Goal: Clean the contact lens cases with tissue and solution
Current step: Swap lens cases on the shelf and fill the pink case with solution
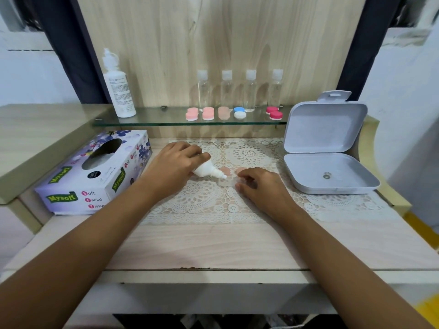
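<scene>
My left hand [177, 162] grips a small white solution bottle [209, 170], tilted with its nozzle pointing down-right over a clear contact lens case [226, 182] on the lace mat [209, 200]. My right hand [259, 186] pinches the right end of that case between curled fingers and thumb. Two pale pink caps [225, 170] lie on the mat just behind the case. A purple tissue box [95, 174] stands to the left, with tissue showing in its opening.
A glass shelf [166, 121] at the back carries a tall white bottle [118, 89], several clear small bottles [226, 90] and several coloured lens cases [207, 113]. An open grey plastic box [327, 172] sits at the right. The wooden table top [213, 243] lies in front.
</scene>
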Action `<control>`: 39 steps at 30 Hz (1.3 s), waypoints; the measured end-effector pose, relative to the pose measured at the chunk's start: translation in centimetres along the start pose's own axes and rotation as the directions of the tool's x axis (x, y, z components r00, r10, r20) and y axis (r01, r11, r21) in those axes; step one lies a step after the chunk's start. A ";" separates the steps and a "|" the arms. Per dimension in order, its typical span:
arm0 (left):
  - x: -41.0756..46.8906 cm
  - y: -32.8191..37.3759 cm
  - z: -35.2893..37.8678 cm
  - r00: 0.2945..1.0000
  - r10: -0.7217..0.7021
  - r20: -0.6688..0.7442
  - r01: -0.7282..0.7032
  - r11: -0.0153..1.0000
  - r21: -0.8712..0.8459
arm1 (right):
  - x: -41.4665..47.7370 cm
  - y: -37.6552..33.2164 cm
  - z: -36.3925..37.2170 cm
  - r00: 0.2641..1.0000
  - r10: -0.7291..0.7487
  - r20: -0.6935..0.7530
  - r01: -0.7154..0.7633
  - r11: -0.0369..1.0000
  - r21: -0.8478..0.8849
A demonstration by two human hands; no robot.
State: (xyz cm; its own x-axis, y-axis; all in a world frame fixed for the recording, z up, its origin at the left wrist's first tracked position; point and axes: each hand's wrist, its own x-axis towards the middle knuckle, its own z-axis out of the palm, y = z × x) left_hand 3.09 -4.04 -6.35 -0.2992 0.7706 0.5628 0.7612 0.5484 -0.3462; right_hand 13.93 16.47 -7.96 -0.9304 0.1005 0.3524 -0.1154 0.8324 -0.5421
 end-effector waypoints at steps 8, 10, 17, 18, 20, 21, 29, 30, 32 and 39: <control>-0.1 0.1 0.0 1.000 0.003 -0.020 -0.003 1.000 -0.004 | 0.0 0.0 0.0 1.000 0.009 0.010 -0.009 1.000 0.011; -0.1 0.0 0.1 1.000 0.001 -0.020 -0.001 1.000 -0.006 | 0.0 -0.1 -0.1 1.000 0.007 0.012 -0.007 1.000 0.005; -0.1 0.1 0.1 0.998 -0.048 -0.037 0.046 0.998 -0.047 | 0.0 0.1 0.0 0.999 0.032 0.000 -0.032 0.999 0.044; 0.0 0.2 0.0 0.998 -0.047 -0.040 0.045 0.998 -0.052 | 0.1 0.2 0.1 0.999 0.038 -0.002 -0.038 0.998 0.051; 0.3 0.4 0.0 0.998 -0.042 -0.045 0.039 0.997 -0.062 | 0.1 0.3 0.1 0.999 0.052 -0.001 -0.052 0.996 0.070; 0.4 0.5 -0.1 0.998 -0.037 -0.045 0.034 0.997 -0.068 | 0.2 0.3 0.1 0.998 0.059 0.001 -0.059 0.995 0.083; 1.3 1.4 0.3 0.999 0.004 -0.045 -0.007 0.998 -0.069 | 0.2 0.2 0.1 0.998 0.068 0.003 -0.068 0.994 0.080; 1.3 1.5 0.3 0.999 0.010 -0.045 -0.013 0.998 -0.069 | 0.2 0.2 0.1 0.998 0.067 0.004 -0.067 0.994 0.082; 1.4 1.6 0.4 0.999 0.018 -0.050 -0.021 0.998 -0.067 | 0.2 0.1 0.0 0.998 0.062 0.005 -0.063 0.994 0.092; 1.7 1.8 0.4 0.996 0.032 -0.082 -0.035 0.999 -0.031 | 0.0 -0.2 -0.1 0.999 0.049 0.006 -0.050 0.995 0.090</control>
State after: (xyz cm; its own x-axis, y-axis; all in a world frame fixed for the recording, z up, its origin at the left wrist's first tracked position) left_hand 3.71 -1.68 -6.31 -0.2265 0.7586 0.6110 0.7888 0.5108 -0.3418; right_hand 13.96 16.40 -7.77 -0.9370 0.1381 0.3208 -0.1001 0.7738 -0.6254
